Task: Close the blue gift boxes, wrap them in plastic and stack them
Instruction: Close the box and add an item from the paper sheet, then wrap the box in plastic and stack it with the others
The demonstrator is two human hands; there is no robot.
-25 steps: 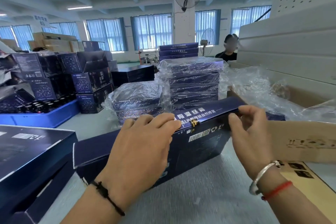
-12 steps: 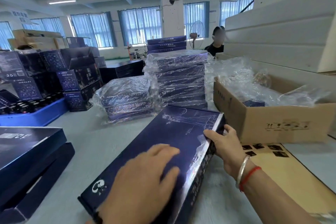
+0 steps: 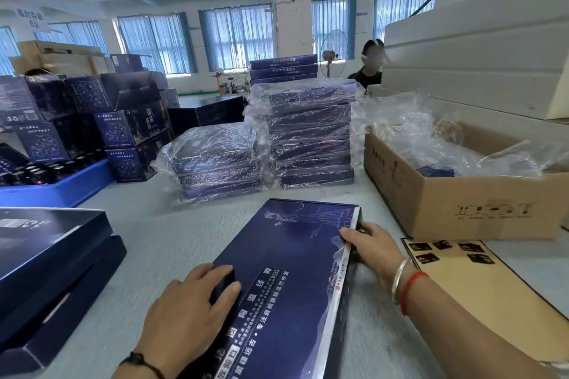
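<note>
2 hands on blue gift box (image 3: 286,258): left hand (image 3: 191,301) flat on lid, right hand (image 3: 368,244) gripping long edge. Probably stiff, smooth, slippery; best held by both long sides.

Gift box (image 3: 286,255): dark blue, white line drawing, white lettering
Tabletop (image 3: 172,243): pale grey
Carton (image 3: 462,209): brown
Tray (image 3: 61,191): bright blue
Curtains (image 3: 237,34): blue
</note>
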